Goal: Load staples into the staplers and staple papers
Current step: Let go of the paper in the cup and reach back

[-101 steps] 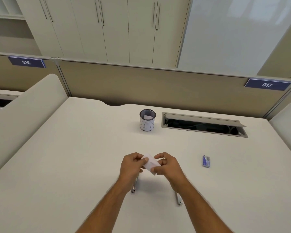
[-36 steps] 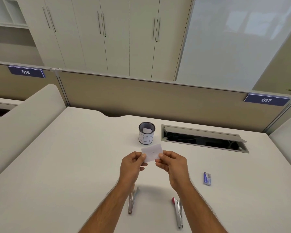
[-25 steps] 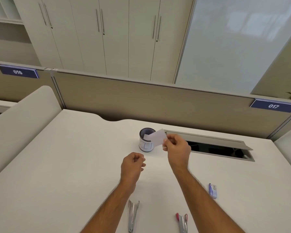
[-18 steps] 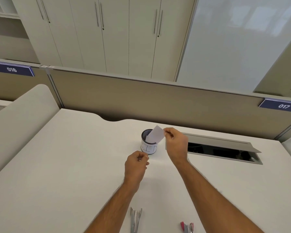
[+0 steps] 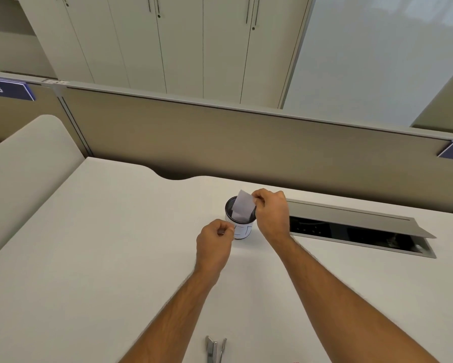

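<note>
Paper slip (image 5: 242,205), small, white and slightly curled, stands tilted with its lower end inside the mouth of the cup (image 5: 239,224). Right hand (image 5: 271,214) pinches the slip's upper right edge between thumb and curled fingers (image 5: 258,199), directly above the cup rim. Left hand (image 5: 214,244) sits just left of the cup, fingers clenched loosely; whether they hold anything cannot be told. Cup is white with dark lines and a dark rim, upright on the tabletop (image 5: 89,244). Open metal stapler (image 5: 214,349) lies well nearer than the cup, at the bottom edge. Cable hatch (image 5: 356,231) lies right of the cup, lid raised.
</note>
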